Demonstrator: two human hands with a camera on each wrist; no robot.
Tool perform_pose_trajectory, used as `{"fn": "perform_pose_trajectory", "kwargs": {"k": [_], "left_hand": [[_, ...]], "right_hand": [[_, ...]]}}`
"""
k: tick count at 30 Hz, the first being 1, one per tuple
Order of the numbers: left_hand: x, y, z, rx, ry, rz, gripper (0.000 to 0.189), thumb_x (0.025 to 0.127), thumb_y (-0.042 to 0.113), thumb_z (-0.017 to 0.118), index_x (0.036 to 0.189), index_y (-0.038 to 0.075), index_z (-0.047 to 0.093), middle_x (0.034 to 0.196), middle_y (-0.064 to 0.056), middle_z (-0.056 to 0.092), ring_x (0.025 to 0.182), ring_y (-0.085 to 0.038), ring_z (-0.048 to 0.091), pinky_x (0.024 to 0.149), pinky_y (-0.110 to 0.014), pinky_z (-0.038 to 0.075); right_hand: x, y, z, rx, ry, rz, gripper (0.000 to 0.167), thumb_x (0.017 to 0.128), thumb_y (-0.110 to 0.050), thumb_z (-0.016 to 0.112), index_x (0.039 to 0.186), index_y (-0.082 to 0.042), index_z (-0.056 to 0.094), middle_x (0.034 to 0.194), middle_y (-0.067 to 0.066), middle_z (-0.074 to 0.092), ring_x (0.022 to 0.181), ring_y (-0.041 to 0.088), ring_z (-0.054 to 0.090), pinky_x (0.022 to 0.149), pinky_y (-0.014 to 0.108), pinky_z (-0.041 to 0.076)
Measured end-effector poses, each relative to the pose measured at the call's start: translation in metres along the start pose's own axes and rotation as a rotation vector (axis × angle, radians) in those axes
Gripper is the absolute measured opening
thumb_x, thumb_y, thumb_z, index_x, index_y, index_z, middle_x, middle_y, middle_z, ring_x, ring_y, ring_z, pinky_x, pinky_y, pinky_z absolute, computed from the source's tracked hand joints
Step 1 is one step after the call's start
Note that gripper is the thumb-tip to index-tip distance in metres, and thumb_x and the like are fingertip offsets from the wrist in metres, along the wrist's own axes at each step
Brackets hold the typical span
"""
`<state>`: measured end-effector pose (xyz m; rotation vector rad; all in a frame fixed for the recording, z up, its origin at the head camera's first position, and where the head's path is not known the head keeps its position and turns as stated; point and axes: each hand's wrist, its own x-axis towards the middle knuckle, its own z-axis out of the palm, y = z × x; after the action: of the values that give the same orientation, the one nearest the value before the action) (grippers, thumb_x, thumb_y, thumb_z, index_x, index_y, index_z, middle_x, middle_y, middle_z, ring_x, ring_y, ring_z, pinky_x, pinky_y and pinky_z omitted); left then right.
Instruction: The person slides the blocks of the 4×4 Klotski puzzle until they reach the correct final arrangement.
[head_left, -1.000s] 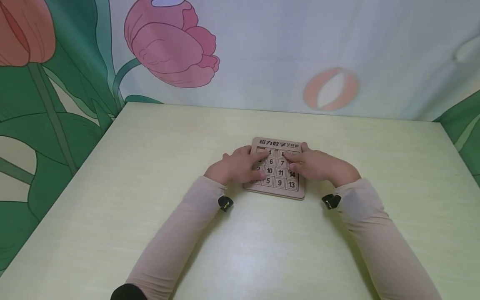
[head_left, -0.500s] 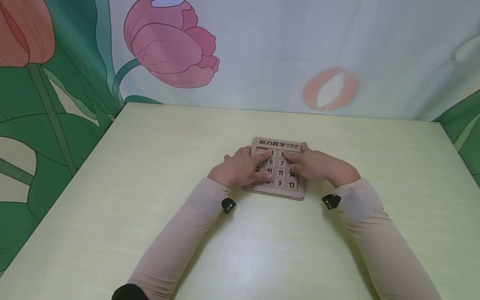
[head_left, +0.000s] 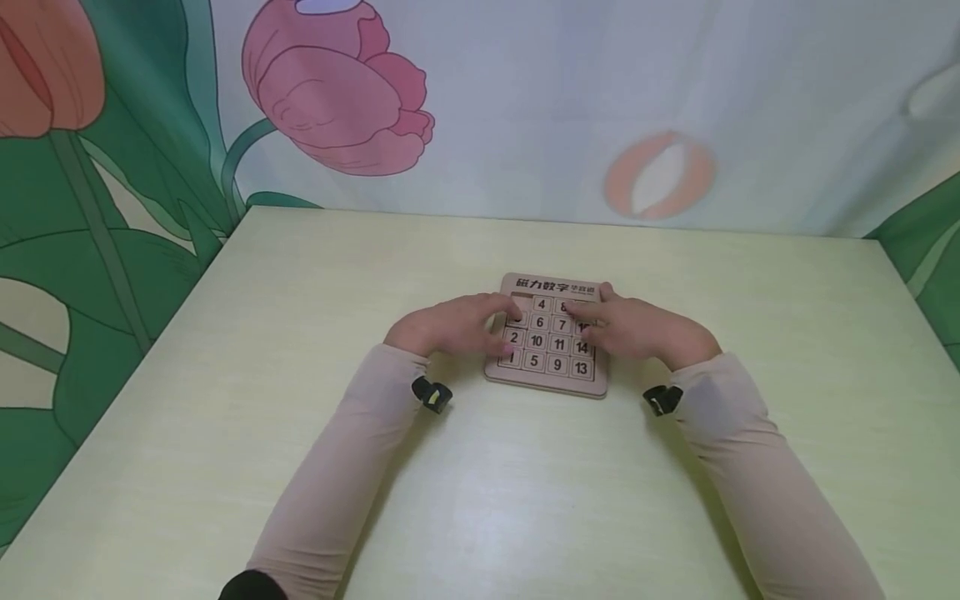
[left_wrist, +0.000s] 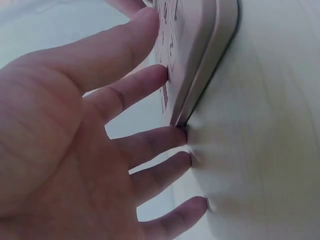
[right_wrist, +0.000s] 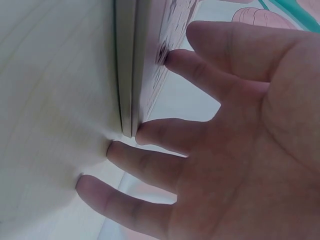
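A wooden sliding number puzzle point(head_left: 546, 386) lies flat on the table, its numbered tiles set in a frame with dark lettering along the top. My left hand point(head_left: 453, 323) reaches over its left side, with the index fingertip at a left-column tile and the thumb near the lower-left tiles. In the left wrist view the other left fingers rest on the table beside the board point(left_wrist: 207, 55). My right hand point(head_left: 641, 329) lies at the right side, index fingertip at the 8 tile point(head_left: 563, 307). Its other fingers touch the board's edge and table. A bare slot point(head_left: 521, 302) shows at the top left.
The pale wooden table point(head_left: 480, 492) spreads around the board. Behind it hangs a curtain point(head_left: 525, 108) printed with large flowers and leaves. A black band point(head_left: 432, 393) sits at the left wrist, another band point(head_left: 663, 401) at the right.
The 4 tile has slid slightly right. My left hand has then drawn back leftward, its index finger moving from the 4 tile to the left column. My right hand stays put.
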<state>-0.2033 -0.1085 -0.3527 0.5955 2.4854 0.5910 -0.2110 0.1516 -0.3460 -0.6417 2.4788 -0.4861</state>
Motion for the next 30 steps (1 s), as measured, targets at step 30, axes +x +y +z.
{"fn": "perform_pose_trajectory", "kwargs": {"k": [30], "left_hand": [[-0.001, -0.01, -0.004, -0.05, 0.018, 0.027, 0.046, 0.101, 0.026, 0.063, 0.146, 0.021, 0.057, 0.155, -0.01, 0.041, 0.143, -0.03, 0.035, 0.117, -0.047, 0.025]], "right_hand": [[0.0, -0.003, 0.002, -0.017, -0.002, 0.015, 0.057, 0.106, -0.021, 0.048, 0.159, -0.013, 0.03, 0.156, 0.043, -0.004, 0.138, 0.059, 0.026, 0.112, 0.066, 0.023]]}}
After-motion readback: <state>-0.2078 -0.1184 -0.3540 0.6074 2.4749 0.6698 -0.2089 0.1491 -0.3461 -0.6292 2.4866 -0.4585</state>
